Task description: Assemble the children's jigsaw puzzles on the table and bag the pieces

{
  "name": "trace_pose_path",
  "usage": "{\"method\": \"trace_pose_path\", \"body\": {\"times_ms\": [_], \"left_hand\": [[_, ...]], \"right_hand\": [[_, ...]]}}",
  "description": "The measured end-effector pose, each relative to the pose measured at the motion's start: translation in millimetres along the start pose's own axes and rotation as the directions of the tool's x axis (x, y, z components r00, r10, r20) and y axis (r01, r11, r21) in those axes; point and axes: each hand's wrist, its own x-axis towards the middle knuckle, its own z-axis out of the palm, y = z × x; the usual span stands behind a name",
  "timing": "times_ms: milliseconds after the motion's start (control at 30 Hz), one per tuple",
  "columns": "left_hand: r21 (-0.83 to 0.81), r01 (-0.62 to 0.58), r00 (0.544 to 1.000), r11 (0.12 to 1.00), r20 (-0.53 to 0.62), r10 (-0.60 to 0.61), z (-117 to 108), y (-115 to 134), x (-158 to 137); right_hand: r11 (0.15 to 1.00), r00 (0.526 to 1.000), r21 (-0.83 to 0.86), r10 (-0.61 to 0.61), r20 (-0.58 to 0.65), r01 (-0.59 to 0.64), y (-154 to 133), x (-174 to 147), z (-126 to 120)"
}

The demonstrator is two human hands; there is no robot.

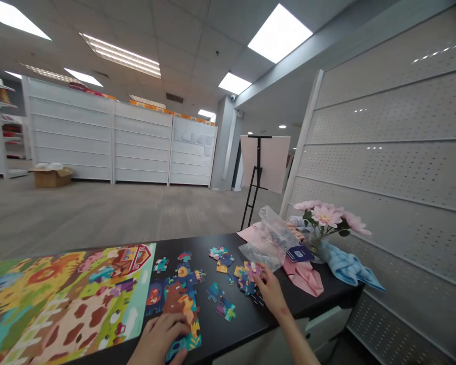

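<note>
My left hand [160, 337] rests at the near edge of a partly joined jigsaw puzzle [174, 296], its fingers stretched out over it. This section shows a brown animal and an orange one on dark blue. My right hand [269, 286] is at a heap of jigsaw pieces [245, 280], thumb and fingers closed around a pinkish-purple puzzle piece [255, 271]. Between the hands lie loose puzzle pieces [221, 301], with another small cluster [220, 256] farther back. A teal piece [161, 264] sits beyond the joined section.
A bright farm-animal picture sheet [79, 304] covers the left of the black table [228, 334]. At the right are a clear plastic bag [269, 243], pink cloth [306, 278], a dark blue card [299, 253], a vase of pink flowers [325, 217] and a blue cloth [351, 266].
</note>
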Motion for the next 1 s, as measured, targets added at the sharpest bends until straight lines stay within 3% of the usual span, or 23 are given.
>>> {"method": "trace_pose_path", "body": {"times_ms": [233,467,567,667,767,1000], "left_hand": [[-0.120,0.108,0.993,0.987,0.059,-0.101,-20.1,23.7,-1.4],[-0.128,0.127,0.992,0.984,0.043,-0.122,-32.7,40.7,-3.9],[-0.114,0.126,0.992,0.985,0.034,-0.123,-31.4,40.7,-3.8],[-0.098,0.122,0.992,0.988,0.039,-0.119,-30.0,39.3,-3.6],[-0.090,0.119,0.993,0.989,0.037,-0.116,-30.3,38.9,-3.0],[-0.083,0.043,0.999,0.996,0.015,-0.042,-19.0,22.3,0.7]], "right_hand": [[0.999,0.999,-0.041,-0.015,0.034,0.016,-3.4,4.3,-3.4],[0.969,0.958,-0.134,-0.173,0.230,0.207,-24.8,-13.6,9.0],[0.956,0.953,-0.166,-0.201,0.225,0.240,-29.1,-6.3,6.6],[0.952,0.966,-0.210,-0.184,0.182,0.221,-29.1,16.0,-0.5],[0.951,0.962,-0.236,-0.142,0.235,0.198,-27.8,37.2,0.7],[0.980,0.920,-0.183,-0.004,0.392,0.083,-32.2,51.9,35.0]]}}
